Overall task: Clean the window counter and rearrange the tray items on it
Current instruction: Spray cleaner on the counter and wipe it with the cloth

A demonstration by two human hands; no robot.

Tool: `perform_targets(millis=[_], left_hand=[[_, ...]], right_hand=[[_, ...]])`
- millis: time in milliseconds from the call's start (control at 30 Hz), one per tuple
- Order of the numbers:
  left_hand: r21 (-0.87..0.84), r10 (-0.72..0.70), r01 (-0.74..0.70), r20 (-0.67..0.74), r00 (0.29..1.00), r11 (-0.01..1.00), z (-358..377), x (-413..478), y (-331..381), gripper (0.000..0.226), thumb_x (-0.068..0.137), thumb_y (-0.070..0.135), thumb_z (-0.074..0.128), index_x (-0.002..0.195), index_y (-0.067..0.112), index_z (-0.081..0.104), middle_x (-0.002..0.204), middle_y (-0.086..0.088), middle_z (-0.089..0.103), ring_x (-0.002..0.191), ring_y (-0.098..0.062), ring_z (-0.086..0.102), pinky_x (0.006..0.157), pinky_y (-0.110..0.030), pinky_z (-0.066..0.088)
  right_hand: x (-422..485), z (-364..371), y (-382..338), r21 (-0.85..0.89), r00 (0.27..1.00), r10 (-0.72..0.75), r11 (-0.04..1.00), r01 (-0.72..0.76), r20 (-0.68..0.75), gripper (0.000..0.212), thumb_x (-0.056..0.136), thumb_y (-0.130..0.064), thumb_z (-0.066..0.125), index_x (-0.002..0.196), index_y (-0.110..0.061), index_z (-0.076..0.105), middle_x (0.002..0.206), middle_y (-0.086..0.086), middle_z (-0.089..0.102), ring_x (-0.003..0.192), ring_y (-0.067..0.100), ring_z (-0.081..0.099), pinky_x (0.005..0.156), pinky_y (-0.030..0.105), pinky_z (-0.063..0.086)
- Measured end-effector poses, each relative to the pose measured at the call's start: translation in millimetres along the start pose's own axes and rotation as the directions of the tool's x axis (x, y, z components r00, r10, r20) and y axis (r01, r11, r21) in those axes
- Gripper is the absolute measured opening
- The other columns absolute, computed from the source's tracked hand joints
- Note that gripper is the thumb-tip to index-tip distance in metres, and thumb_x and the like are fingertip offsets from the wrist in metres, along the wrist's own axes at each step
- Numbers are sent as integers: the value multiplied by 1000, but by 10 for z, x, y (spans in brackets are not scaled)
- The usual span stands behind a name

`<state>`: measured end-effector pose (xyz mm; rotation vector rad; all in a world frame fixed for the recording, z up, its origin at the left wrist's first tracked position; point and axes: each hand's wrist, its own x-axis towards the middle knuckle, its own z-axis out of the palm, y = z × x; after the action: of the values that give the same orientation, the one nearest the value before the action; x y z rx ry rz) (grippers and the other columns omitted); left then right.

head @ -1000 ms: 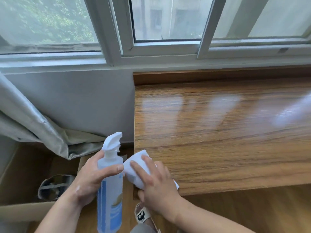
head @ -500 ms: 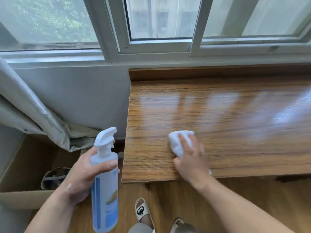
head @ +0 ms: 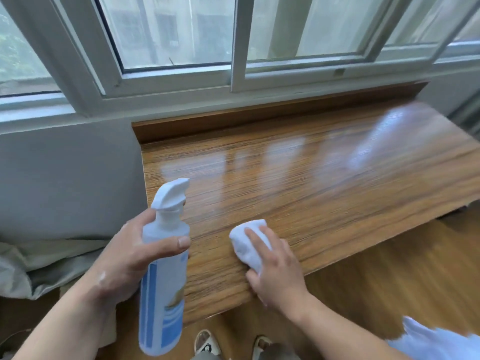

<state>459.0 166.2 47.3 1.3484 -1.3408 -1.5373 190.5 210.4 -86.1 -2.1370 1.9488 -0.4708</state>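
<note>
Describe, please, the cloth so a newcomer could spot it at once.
Start at the wooden counter under the window. Near its front left edge, the right hand presses a cloth onto the wood. It is a plain white wad, unlike the blue-labelled spray bottle the left hand holds.

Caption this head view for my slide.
Right hand presses white cloth on wooden counter; left hand grips spray bottle.

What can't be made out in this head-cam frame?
Spray bottle label: head view, motion blur, print unreadable; left hand wraps the upper body.
White cloth: head view, right hand pressing on it hides most of it.
Counter far right: head view, blurred, corner cut by frame edge.
Slippers: head view, cut by bottom edge.
Tray: not in frame.
</note>
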Motion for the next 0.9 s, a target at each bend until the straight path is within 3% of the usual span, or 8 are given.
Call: perform_targets(millis=[133,267,367,467,567,633,700,900], left_hand=[[33,25,-29,124,992,999,72,243,113,69,51,57,88,111,28,68,93,-17,72,91,-49,68,84,-66,53],[34,23,-29,168,985,999,85,338,161,73,50,63,89,109,26,67,95,-16,72,90,-44,69,85,-67,53],[7,8,-9,150,989,1000,69,371,161,80,42,68,91,110,32,69,95,-16,73,92,-45,70,87,-68,52],[-42,0,6,130,992,999,52,390,166,82,34,68,93,105,32,73,94,-18,73,92,-47,70,86,-65,53],[-99,14,-5,87,996,995,41,430,200,90,27,67,96,106,30,75,96,-25,72,90,-51,69,83,-60,53],[-113,-5,13,76,997,994,83,443,246,94,25,64,97,109,30,75,96,-29,72,91,-56,68,89,-68,52],[-129,-40,54,109,993,990,173,497,284,99,22,64,97,113,33,74,94,-26,73,91,-56,69,91,-73,50],[-95,-42,51,102,994,994,519,709,309,103,14,67,95,111,38,73,82,-19,75,83,-47,74,82,-68,53]], right_hand=[[206,-417,1061,-19,907,394,916,-401,-149,81,72,-25,72,148,-34,43,147,3,43,114,37,52,98,44,46],[294,-526,1126,-3,778,600,791,-611,-184,76,79,-30,67,149,-34,36,152,0,34,119,35,44,97,40,43],[339,-338,552,-37,853,508,856,-515,-119,79,80,-35,60,152,-38,28,155,-2,26,118,31,42,98,40,45],[293,6,-171,-17,964,264,964,-265,-26,88,64,-37,64,148,-37,37,150,2,38,105,30,53,87,43,53],[258,228,-703,13,992,69,997,-70,102,103,49,-41,68,146,-41,35,147,2,43,95,28,58,75,38,54],[251,264,-827,16,988,-9,1000,6,156,106,51,-43,69,148,-44,27,150,0,39,98,28,57,76,37,53],[263,264,-732,24,987,-25,999,22,158,106,53,-44,68,149,-46,24,151,-1,36,100,28,57,77,37,52],[320,40,-118,33,997,58,998,-60,48,100,56,-39,67,147,-45,27,150,-2,39,100,29,55,84,38,50]])
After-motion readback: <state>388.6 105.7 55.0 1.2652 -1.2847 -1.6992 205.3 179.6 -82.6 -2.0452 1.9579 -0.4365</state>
